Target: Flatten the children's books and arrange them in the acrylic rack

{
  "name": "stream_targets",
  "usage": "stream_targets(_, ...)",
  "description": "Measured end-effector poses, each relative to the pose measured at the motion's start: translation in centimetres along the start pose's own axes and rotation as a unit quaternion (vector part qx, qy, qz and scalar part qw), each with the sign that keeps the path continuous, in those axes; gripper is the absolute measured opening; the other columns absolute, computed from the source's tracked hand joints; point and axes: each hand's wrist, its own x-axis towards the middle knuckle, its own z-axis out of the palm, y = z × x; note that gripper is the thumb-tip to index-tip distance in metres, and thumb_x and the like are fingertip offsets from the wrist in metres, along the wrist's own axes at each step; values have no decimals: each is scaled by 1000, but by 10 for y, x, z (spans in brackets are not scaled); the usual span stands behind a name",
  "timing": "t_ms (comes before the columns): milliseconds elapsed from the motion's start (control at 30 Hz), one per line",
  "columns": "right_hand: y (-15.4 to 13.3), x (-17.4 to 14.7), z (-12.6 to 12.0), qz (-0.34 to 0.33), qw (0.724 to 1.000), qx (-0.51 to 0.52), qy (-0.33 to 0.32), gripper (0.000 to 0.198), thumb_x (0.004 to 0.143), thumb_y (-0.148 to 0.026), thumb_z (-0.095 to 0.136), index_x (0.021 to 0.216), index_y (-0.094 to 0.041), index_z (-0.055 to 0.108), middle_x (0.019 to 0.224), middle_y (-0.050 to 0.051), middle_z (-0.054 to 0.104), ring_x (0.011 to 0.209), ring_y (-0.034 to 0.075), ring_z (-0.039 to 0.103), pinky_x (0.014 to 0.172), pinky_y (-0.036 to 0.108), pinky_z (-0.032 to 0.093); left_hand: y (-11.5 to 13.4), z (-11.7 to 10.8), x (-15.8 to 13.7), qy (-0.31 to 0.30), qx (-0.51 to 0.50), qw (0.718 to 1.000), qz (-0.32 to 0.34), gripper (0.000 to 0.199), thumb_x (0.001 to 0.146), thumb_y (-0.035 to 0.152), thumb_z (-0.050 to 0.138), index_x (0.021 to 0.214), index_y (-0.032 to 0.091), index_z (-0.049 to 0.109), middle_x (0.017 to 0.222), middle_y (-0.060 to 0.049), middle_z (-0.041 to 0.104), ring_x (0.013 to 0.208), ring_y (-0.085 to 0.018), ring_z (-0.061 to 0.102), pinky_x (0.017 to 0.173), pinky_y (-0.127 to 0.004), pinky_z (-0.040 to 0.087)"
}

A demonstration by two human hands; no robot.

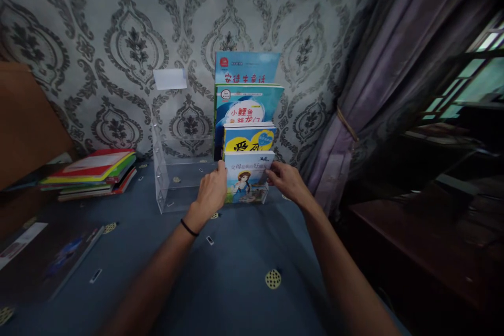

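A pale book (246, 184) with a girl in a blue dress on its cover stands upright at the front of a clear tiered rack (158, 178). My left hand (212, 189) grips its left edge, and my right hand (289, 181) pinches the right edge. Behind it rise a yellow and blue book (248, 139), a teal book (252, 102) with a round white title patch, and a light blue book (252, 65) at the back. These books fill the rack's right side. The undersides of my fingers are partly hidden.
A pile of colourful books (94, 173) lies left of the rack. Nearer me on the left is a dark flat book or magazine (66, 257). Blue patterned cloth (236, 283) covers the table. A purple curtain (334, 157) hangs at the right, and a brown object (31, 121) stands far left.
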Motion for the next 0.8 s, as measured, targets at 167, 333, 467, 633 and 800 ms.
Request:
stream_targets(167,5,2,2,-2,1000,9,-5,13,90,-20,55,83,-20,66,69,3,75,69,20,74,60,23,49,-2,-3,-1,-11,-21,1000,1,24,108,23,24,123,16,42,103,-15,74,94,-28,74,74,-34,51)
stream_targets(333,9,3,3,-7,999,41,-10,12,90,-21,55,86,-20,66,70,3,76,65,19,75,59,23,50,-1,-6,-2,-9,-31,999,-1,25,108,23,26,121,15,45,107,-16,73,97,-28,74,77,-34,53)
stream_targets(467,13,2,3,-18,999,38,-1,13,89,-25,56,87,-20,68,71,3,76,67,20,74,58,25,51,0,-6,-1,16,-70,997,-24,23,107,25,35,124,15,46,111,-16,72,98,-28,73,79,-35,54)
stream_targets(633,12,3,3,-30,999,7,30,20,86,-30,57,93,-19,71,82,7,78,74,23,74,64,28,52,-2,-5,0,90,-139,986,3,37,102,18,47,138,15,39,129,-16,66,110,-27,69,89,-35,54)
stream_targets(800,9,3,4,-24,997,16,73,23,84,-29,57,97,-18,72,87,9,78,76,24,72,71,32,54,-4,0,0,118,-130,984,7,45,101,17,46,145,17,39,130,-14,64,112,-26,68,91,-34,53)
